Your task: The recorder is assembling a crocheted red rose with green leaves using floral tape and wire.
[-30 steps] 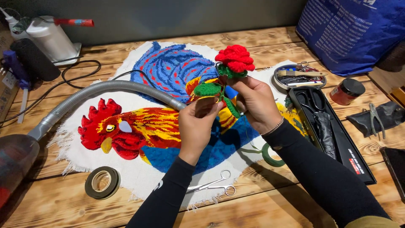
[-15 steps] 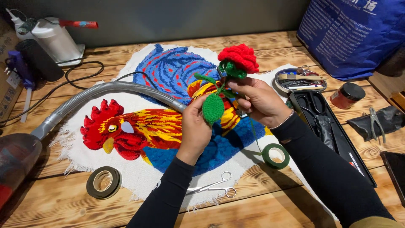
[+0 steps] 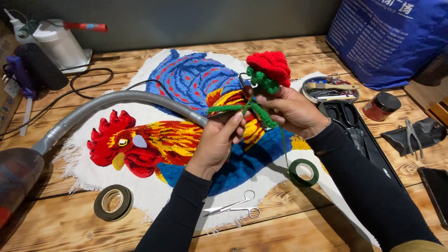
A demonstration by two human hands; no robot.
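A crocheted rose with a red bloom and a green stem with leaves is held up between both hands over a tufted rooster rug. My left hand pinches the lower stem and a green leaf. My right hand grips the stem just under the bloom. A thin green thread hangs from the rose down to a green tape roll on the rug.
A grey vacuum hose crosses the rug. Small scissors and a dark tape roll lie near the front edge. A black tool tray, a round tin, a small jar, pliers and a blue bag sit right.
The rose has been turned in my hands: the round leaf that faced the camera now lies edge-on, and the green tape roll is in full view below my right forearm.
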